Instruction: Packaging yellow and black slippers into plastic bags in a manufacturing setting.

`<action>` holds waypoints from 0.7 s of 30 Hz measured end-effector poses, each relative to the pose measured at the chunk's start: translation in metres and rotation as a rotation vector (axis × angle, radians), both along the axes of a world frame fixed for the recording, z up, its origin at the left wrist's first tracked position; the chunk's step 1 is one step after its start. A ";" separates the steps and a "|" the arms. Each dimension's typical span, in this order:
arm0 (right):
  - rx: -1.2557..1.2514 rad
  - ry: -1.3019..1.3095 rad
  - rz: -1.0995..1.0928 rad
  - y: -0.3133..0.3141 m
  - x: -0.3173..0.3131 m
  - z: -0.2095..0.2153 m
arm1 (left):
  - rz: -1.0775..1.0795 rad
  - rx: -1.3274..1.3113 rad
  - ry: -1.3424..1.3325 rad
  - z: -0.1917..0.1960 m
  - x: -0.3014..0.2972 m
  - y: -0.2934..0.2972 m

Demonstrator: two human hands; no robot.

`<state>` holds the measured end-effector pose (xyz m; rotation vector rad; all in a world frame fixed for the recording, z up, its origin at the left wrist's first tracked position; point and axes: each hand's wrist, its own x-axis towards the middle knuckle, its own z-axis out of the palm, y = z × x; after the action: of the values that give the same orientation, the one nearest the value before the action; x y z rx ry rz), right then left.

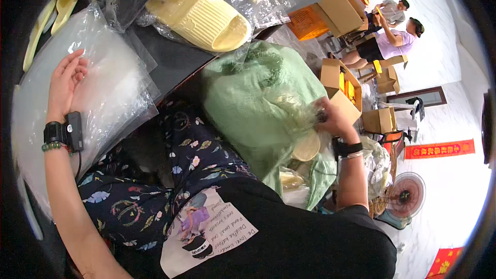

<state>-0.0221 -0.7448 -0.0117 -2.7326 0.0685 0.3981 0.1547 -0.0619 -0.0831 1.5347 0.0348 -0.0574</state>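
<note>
Left hand (pixel 67 81) loosely curled, pinching nothing, over clear bags (pixel 111 90), maybe to steady them; right hand (pixel 335 120) at green sack (pixel 232 80)'s right side, grip too blurred to tell.

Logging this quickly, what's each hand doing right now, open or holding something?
Left hand: half-open, fingers loosely curled, over stacked clear bags; nothing visibly held.
Right hand: appears closed on crumpled plastic; blur hides the exact grip.
</note>
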 end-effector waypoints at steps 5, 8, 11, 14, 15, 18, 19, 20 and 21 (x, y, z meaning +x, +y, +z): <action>-0.045 -0.200 -0.072 -0.017 0.004 0.071 | -0.002 -0.028 -0.016 0.000 0.001 -0.009; -0.060 -0.352 0.003 -0.021 0.019 0.096 | 0.018 -0.037 -0.020 0.001 -0.002 -0.006; -0.082 -0.401 -0.106 -0.033 0.031 0.124 | 0.019 -0.052 -0.024 0.004 -0.003 -0.012; -0.005 -0.476 -0.103 -0.059 0.053 0.148 | 0.024 -0.066 -0.024 0.008 -0.006 -0.014; 0.050 -0.509 -0.112 -0.068 0.065 0.152 | 0.031 -0.054 -0.018 0.011 -0.008 -0.013; 0.028 -0.755 -0.004 -0.097 0.103 0.196 | 0.043 -0.074 -0.012 0.006 -0.003 -0.019; -0.055 -0.772 -0.046 -0.088 0.118 0.209 | 0.062 -0.063 0.001 0.006 -0.005 -0.018; -0.118 -0.842 -0.080 -0.078 0.136 0.221 | 0.078 -0.049 -0.015 0.005 -0.007 -0.016; -0.112 -0.994 0.000 -0.070 0.151 0.237 | 0.066 -0.060 -0.005 0.006 -0.006 -0.020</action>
<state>0.1286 -0.8148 0.2252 -2.7106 -0.1780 -0.9912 0.1490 -0.0821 -0.0775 1.4729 0.0793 -0.0018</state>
